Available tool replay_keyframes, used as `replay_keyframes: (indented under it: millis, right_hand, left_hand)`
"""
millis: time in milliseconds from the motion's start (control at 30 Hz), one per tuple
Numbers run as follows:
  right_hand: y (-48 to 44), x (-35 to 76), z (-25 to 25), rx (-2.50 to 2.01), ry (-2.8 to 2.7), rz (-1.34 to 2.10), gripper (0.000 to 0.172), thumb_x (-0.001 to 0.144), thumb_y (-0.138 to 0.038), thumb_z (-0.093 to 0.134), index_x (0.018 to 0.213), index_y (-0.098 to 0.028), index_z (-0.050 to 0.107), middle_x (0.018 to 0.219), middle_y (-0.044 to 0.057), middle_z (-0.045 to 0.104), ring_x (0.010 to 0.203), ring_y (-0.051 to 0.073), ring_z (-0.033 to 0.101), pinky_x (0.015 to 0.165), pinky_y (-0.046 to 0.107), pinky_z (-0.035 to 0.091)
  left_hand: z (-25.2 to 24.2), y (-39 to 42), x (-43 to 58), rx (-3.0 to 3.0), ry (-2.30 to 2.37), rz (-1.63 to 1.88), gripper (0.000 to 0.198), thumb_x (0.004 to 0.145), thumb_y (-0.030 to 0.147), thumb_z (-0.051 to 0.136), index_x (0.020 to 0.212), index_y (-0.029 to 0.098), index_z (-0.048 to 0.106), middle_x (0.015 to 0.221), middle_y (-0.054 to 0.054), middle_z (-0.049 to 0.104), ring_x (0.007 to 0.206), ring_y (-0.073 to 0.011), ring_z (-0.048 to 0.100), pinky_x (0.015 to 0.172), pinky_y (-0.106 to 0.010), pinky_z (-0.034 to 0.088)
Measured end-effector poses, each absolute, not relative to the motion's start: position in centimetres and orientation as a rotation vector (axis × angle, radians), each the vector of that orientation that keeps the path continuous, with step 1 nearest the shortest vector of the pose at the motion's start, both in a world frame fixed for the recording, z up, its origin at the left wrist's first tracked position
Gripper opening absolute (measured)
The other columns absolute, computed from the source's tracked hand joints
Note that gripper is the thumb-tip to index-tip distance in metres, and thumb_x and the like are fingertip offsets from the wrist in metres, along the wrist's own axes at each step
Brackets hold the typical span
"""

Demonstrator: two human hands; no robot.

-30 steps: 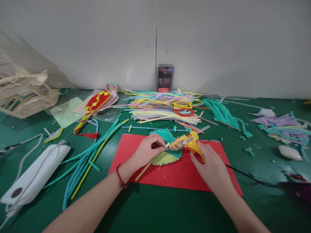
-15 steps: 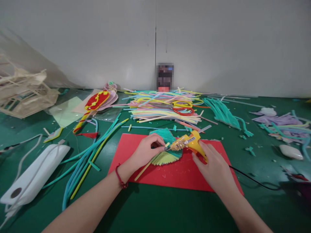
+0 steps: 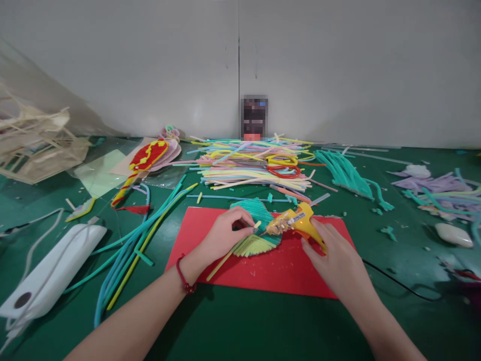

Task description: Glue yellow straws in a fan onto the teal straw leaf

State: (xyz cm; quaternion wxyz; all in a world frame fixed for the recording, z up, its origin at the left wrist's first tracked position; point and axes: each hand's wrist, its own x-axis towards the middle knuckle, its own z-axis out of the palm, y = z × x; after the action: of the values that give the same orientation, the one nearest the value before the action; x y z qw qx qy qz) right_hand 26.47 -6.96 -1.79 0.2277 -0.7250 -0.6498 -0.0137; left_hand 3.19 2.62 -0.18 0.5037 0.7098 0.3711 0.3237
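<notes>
A fan-shaped piece of teal and yellow-green strips (image 3: 259, 235) lies on a red sheet (image 3: 270, 268) on the green table. My left hand (image 3: 223, 234) pinches a small yellow strip at the fan's upper edge, fingers closed. My right hand (image 3: 332, 255) grips a yellow hot glue gun (image 3: 296, 222). Its nozzle points left, just short of the pinched strip. A black cord (image 3: 394, 281) runs from the gun to the right.
A heap of coloured strips with red scissors (image 3: 259, 165) lies behind the sheet. Long teal and yellow strips (image 3: 139, 240) and a white device (image 3: 48, 273) are on the left. A red-yellow fan (image 3: 146, 160), teal fuzzy sticks (image 3: 345, 175) and purple scraps (image 3: 439, 188) sit farther off.
The glue gun's nozzle has drawn slightly back to the right from the pinched strip. My left hand stays pinched at the fan's edge.
</notes>
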Motion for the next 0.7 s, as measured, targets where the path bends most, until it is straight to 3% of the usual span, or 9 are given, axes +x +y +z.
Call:
replay_keyframes:
  millis: [700]
  right_hand:
    - [-7.1, 27.6, -1.3, -1.979, -1.818, -0.08, 0.038, 0.085, -0.035, 0.045, 0.117, -0.018, 0.056, 0.099, 0.012, 0.067, 0.077, 0.024, 0.064, 0.061, 0.034, 0.05]
  left_hand:
    - [-0.4, 2.6, 3.1, 1.744, 0.899, 0.76, 0.005, 0.079, 0.019, 0.063, 0.075, 0.019, 0.06, 0.085, -0.002, 0.061, 0.08, -0.0159, 0.058, 0.073, -0.03, 0.047]
